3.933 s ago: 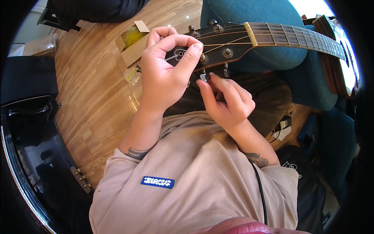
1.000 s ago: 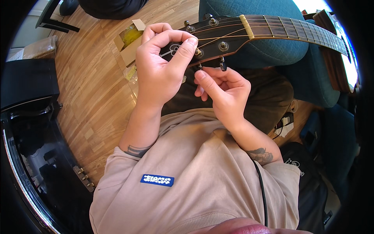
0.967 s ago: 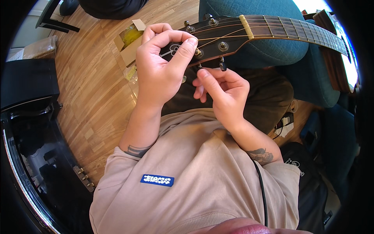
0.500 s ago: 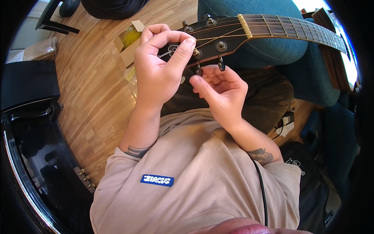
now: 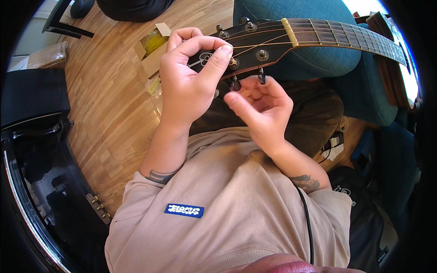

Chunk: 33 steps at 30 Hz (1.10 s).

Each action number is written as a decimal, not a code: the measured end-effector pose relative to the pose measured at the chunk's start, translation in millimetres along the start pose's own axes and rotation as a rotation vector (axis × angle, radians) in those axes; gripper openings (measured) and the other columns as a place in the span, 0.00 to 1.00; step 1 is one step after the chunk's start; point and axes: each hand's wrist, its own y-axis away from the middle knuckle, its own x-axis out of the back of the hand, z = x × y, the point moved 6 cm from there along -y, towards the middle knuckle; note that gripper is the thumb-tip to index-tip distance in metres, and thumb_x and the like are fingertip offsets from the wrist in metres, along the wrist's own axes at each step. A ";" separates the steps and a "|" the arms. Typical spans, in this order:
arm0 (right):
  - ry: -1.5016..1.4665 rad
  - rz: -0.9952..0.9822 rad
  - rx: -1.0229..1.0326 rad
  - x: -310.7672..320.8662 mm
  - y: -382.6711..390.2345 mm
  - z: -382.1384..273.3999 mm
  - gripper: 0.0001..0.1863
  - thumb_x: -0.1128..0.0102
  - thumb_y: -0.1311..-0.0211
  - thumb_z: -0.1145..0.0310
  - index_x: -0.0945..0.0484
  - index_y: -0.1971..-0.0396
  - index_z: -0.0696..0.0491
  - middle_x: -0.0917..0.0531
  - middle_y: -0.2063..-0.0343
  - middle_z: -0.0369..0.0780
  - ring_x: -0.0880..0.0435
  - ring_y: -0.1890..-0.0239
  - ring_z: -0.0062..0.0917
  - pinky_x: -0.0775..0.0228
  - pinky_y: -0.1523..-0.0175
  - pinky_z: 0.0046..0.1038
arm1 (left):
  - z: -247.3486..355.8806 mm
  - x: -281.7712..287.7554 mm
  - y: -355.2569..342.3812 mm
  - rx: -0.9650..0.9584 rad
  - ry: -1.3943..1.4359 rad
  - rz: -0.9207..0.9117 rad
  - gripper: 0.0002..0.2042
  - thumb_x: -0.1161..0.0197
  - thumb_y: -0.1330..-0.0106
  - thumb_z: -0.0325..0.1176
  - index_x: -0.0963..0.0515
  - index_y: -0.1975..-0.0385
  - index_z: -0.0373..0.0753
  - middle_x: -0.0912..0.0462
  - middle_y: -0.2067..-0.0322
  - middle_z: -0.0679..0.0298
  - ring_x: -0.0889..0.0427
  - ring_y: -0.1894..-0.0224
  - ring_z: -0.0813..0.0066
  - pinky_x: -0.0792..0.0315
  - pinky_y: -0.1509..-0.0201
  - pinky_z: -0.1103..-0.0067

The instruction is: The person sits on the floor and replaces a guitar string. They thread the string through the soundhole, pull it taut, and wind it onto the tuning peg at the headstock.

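The guitar's dark headstock (image 5: 252,42) points left from the neck, with strings running over a pale nut (image 5: 289,32). My left hand (image 5: 191,77) is closed over the headstock's end, thumb and forefinger pinched on a guitar string (image 5: 248,46) near a wound tuning post (image 5: 233,62). Below the headstock's near edge, my right hand (image 5: 266,111) curls with its fingers at a dark tuning peg (image 5: 235,85); the thumb tip lies just under the peg's knob. A second tuning peg (image 5: 261,78) sits just right of it. The left fingertips are partly hidden.
A teal upholstered seat (image 5: 300,59) lies under the neck. The guitar body (image 5: 387,59) rests at far right. An opened cardboard box (image 5: 154,45) stands on the wood floor (image 5: 109,100). A glossy black case-like object (image 5: 54,182) is at left. A black cable (image 5: 306,223) hangs over my shirt.
The headstock and both hands have shifted slightly right and down in the picture. The tuning peg's knob looks slightly turned, and my right thumb sits a little lower. My left pinch stays.
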 end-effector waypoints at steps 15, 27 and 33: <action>-0.196 -0.103 -0.318 -2.2 1.8 11.8 0.09 0.38 0.25 0.70 0.18 0.65 0.61 0.15 0.75 0.40 0.20 0.79 0.16 0.28 0.72 0.19 | -2.7 1.9 3.1 0.040 -0.011 -0.015 0.07 0.26 0.37 0.32 0.13 0.66 0.34 0.26 0.61 0.66 0.28 0.53 0.74 0.31 0.45 0.77; 1.130 0.004 0.990 34.7 -43.2 -132.7 0.13 0.28 0.46 0.82 0.13 0.60 0.55 0.25 0.69 0.37 0.24 0.72 0.21 0.30 0.68 0.23 | -0.3 1.3 4.4 0.036 -0.032 -0.013 0.08 0.25 0.37 0.32 0.13 0.67 0.34 0.27 0.61 0.66 0.27 0.54 0.75 0.31 0.46 0.77; 1.360 -0.153 0.893 13.9 -52.2 -146.8 0.05 0.32 0.42 0.80 0.18 0.69 0.54 0.23 0.68 0.39 0.20 0.72 0.36 0.26 0.66 0.33 | 1.4 0.2 4.7 0.025 -0.035 -0.018 0.08 0.25 0.37 0.32 0.13 0.67 0.34 0.27 0.61 0.66 0.27 0.55 0.75 0.31 0.46 0.77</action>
